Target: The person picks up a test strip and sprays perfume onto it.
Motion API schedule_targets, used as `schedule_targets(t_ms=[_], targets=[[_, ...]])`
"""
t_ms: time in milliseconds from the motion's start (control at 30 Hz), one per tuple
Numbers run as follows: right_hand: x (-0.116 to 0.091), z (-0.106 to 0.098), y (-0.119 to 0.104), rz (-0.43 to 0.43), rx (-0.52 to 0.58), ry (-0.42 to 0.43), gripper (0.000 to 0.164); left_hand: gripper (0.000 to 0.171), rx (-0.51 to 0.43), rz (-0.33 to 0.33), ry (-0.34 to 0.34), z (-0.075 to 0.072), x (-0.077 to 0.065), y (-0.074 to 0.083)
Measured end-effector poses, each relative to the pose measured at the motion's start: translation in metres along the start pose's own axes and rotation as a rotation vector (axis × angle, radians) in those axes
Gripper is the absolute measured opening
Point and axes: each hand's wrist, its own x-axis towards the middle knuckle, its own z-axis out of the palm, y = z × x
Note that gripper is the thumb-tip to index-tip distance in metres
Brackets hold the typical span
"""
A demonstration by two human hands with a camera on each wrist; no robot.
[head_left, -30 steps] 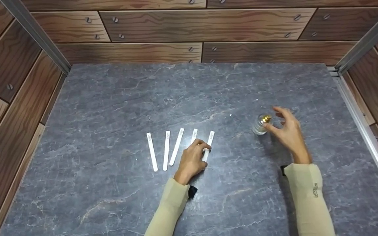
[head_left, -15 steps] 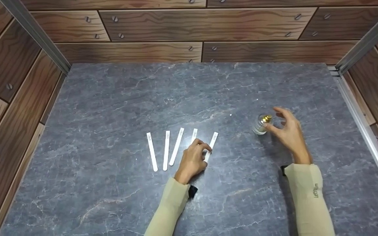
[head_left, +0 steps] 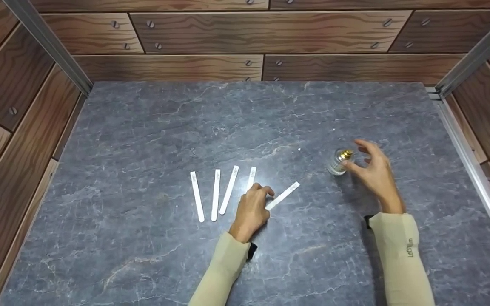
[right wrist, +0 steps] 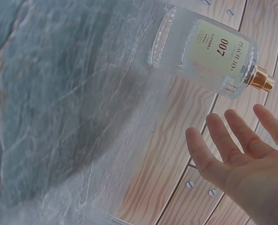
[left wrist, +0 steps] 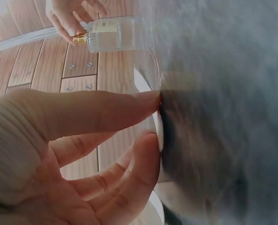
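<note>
My left hand is low over the table, thumb and finger pinching the near end of a white perfume test strip. That strip slants out to the right, its lettered end farthest from the hand. In the left wrist view, the fingertips sit on either side of the strip, close to the surface. Over on the right, a clear ribbed perfume bottle with a gold spray top stands upright; its label reads 007. My right hand hovers beside the bottle's top with fingers spread and nothing held.
Several more test strips lie left of the left hand, one partly under it. Tiny white specks dot the grey marbled table. Wood-patterned walls and metal rails border the table.
The rightmost test strip has swung clockwise, its lettered end moving right and nearer to me. My left hand has shifted only slightly; the right hand and bottle have stayed put.
</note>
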Motion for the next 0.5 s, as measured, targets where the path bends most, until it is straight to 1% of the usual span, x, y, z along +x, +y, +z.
schedule_targets(t_ms=[100, 167, 300, 367, 500], targets=[[0.0001, 0.001, 0.0007, -0.007, -0.003, -0.005, 0.06, 0.035, 0.016, 0.002, 0.011, 0.0002, 0.0002, -0.0004], [-0.0002, 0.0013, 0.0008, -0.009, -0.008, -0.01, 0.06, 0.035, 0.001, -0.006, -0.014, -0.0004, 0.0012, -0.001], [-0.0003, 0.0014, -0.0005, -0.001, -0.007, -0.013, 0.06, 0.038, -0.056, -0.01, -0.087, -0.0019, 0.0035, -0.003], [0.0, 0.0014, -0.001, 0.005, -0.004, -0.013, 0.06, 0.04, -0.089, 0.009, -0.114, -0.0024, 0.0043, -0.0046], [0.0001, 0.0018, -0.0012, 0.008, 0.0, -0.021, 0.06, 0.038, -0.146, 0.063, -0.139, -0.0028, 0.005, -0.009]])
